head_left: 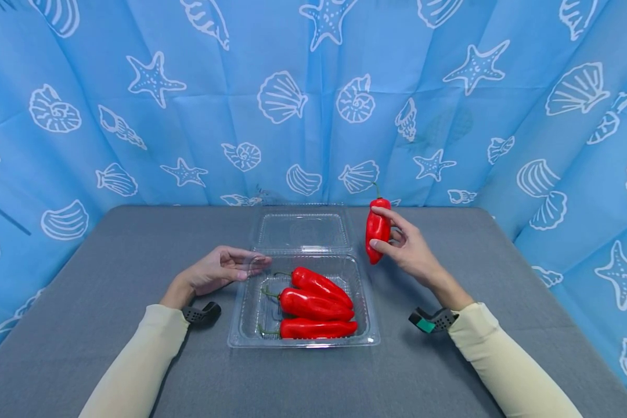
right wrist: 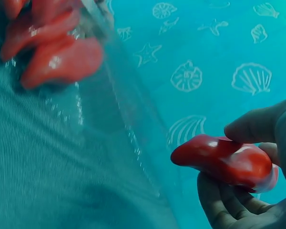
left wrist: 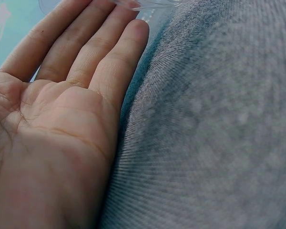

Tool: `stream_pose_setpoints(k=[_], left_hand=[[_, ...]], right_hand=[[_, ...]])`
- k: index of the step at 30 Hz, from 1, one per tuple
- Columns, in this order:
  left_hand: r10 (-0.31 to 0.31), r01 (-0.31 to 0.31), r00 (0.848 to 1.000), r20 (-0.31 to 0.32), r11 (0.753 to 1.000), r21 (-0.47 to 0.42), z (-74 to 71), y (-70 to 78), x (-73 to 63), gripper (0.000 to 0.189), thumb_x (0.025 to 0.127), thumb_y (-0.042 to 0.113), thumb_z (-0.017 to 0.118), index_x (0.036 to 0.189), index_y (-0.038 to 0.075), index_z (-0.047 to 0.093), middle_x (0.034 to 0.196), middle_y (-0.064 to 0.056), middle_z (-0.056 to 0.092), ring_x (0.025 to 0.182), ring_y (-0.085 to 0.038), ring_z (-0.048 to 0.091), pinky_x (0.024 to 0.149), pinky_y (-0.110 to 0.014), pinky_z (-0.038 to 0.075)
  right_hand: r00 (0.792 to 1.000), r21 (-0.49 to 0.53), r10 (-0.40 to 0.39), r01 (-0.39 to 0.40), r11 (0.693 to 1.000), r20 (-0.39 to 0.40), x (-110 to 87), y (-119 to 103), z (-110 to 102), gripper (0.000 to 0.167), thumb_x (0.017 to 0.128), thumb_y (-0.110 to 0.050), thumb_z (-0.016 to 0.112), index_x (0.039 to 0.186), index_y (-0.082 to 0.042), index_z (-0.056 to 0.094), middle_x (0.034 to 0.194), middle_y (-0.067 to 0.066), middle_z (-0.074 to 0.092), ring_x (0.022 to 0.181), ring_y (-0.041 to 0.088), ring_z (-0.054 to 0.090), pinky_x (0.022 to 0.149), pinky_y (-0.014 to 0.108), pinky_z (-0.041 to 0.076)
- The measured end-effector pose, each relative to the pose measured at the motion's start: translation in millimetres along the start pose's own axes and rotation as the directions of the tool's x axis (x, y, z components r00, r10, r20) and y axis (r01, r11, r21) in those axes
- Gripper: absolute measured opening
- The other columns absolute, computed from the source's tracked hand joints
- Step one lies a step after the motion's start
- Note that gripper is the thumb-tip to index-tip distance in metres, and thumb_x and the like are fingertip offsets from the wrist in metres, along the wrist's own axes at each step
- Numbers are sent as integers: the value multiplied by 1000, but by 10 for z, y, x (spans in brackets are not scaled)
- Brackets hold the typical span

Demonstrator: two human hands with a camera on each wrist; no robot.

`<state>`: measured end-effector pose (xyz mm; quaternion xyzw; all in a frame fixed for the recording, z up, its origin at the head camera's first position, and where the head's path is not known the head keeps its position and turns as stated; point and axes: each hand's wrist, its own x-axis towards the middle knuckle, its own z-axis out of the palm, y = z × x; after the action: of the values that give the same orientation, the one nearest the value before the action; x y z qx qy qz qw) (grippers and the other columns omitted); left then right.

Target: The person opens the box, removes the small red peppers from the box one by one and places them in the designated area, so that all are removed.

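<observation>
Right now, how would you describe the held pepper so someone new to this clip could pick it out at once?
On the gray table, find the open clear container, then look right. There the right hand grips a red pepper. In the head view its stem points up the picture, whereas three other peppers lie inside the container, stems leftward.

Head looks forward-down; wrists closely face hands [head_left: 411, 251]
</observation>
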<state>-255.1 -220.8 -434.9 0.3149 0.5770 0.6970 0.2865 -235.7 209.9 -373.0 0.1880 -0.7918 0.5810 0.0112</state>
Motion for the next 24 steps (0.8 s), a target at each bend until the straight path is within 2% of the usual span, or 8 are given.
stream_pose_setpoints(k=[4, 11, 17, 20, 24], left_hand=[[2, -2, 1000, 5, 1000, 7, -9, -6, -2, 48, 95, -4, 63, 141, -8, 53, 143, -18, 57, 136, -28, 53, 112, -41, 42], [-7, 7, 1000, -8, 1000, 4, 14, 15, -2, 48, 94, -2, 65, 141, -7, 54, 143, -18, 58, 136, -28, 52, 112, -41, 41], [-8, 8, 1000, -9, 1000, 7, 12, 18, -2, 49, 94, -2, 65, 141, -7, 54, 143, -18, 57, 135, -27, 53, 112, -41, 42], [-8, 8, 1000, -6, 1000, 8, 6, 13, -3, 49, 94, -2, 65, 141, -7, 53, 144, -19, 57, 135, -27, 53, 112, -40, 42], [-6, 6, 1000, -2, 1000, 6, 0, 11, -7, 49, 94, -2, 65, 141, -7, 54, 144, -19, 57, 136, -27, 53, 112, -40, 42]], right_hand=[[1000, -35, 29, -29, 999, -12, 20, 96, -34, 67, 94, -1, 66, 155, -9, 39, 151, 23, 35, 127, 47, 49, 84, 17, 55], [996, -97, 82, -86, 992, -46, 48, 279, -117, 67, 95, -4, 66, 156, -12, 39, 144, 26, 40, 123, 46, 53, 83, 15, 53], [993, -131, 102, -109, 985, -61, 50, 371, -174, 68, 96, -5, 67, 157, -10, 37, 141, 29, 42, 122, 48, 53, 83, 13, 51], [993, -136, 105, -112, 984, -63, 52, 412, -194, 68, 96, -5, 67, 157, -9, 37, 138, 30, 44, 118, 47, 56, 82, 13, 51], [991, -167, 111, -122, 978, -72, 52, 456, -203, 69, 95, -4, 68, 157, -8, 37, 137, 29, 47, 105, 40, 61, 77, 15, 52]])
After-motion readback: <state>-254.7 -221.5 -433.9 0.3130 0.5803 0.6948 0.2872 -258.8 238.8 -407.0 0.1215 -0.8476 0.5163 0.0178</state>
